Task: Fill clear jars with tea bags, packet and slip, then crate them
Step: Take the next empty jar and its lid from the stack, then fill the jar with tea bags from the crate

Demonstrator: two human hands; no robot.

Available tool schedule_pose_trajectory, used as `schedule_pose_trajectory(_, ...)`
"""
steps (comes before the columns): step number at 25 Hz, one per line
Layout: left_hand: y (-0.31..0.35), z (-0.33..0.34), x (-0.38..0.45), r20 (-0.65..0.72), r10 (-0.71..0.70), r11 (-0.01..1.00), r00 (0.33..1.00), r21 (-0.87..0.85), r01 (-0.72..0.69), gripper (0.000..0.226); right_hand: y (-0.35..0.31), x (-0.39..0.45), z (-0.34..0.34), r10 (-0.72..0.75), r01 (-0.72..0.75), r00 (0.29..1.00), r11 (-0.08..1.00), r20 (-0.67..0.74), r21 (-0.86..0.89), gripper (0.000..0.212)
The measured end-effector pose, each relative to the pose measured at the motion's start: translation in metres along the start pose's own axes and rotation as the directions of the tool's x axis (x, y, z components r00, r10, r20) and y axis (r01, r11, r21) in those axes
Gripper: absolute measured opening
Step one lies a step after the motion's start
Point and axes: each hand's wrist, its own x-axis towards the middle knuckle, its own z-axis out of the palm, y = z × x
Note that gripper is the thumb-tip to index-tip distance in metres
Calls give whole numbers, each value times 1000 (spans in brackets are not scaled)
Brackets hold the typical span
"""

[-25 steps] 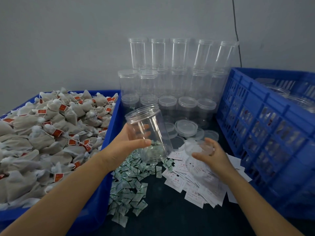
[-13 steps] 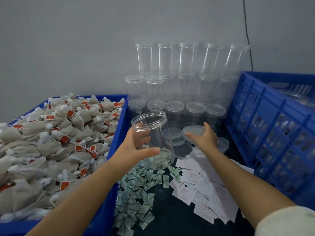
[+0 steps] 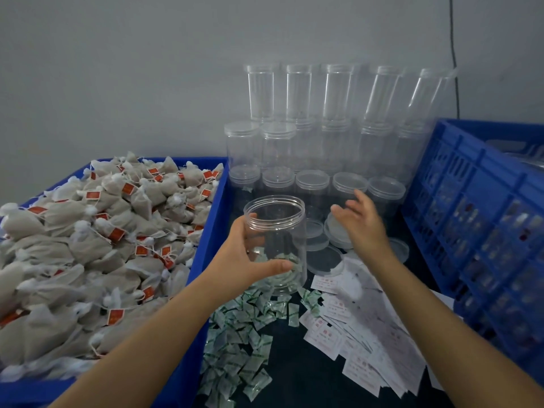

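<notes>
1. Open clear jar (image 3: 275, 242), lid off, held upright above the desk (image 3: 306, 378), over the far end of the heap of green-printed packets (image 3: 238, 343). Looks empty; packets show through its wall.
2. Handling, my reading: thin plastic, very light, stiff enough at the threaded rim, smooth and likely slippery on the wall. A mid-body wrap suits it; squeezing hard could flex it.
3. Left hand (image 3: 244, 260) grips the jar's left side, thumb across the front low down, fingers curled round behind.
4. Right hand (image 3: 360, 223) sits right of the jar, apart from it, fingers spread and relaxed, holding nothing, above the loose lids (image 3: 325, 262). Blurred.
5. Tea bags (image 3: 97, 245) fill the blue bin left of the jar; paper slips (image 3: 362, 343) lie right and nearer; blue crate (image 3: 482, 231) stands far right.
</notes>
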Motion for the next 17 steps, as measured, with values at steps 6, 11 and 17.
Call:
schedule_pose_trajectory(6, 4, 6, -6, 38, 31, 989, 999, 144, -36, 84, -17, -92, 29, -71, 14, 924, 988, 376, 154, 108)
schedule_pose_trajectory(11, 14, 0, -12, 204, 52, 965, 977, 242, -102, 86, -16, -118, 45, -71, -34, 924, 964, 376, 264, 81)
schedule_pose_trajectory(17, 30, -64, -32, 405, -113, 874, 907, 475, -103, 92, -5, -142, 69, -134, 28, 952, 933, 276, 358, 89)
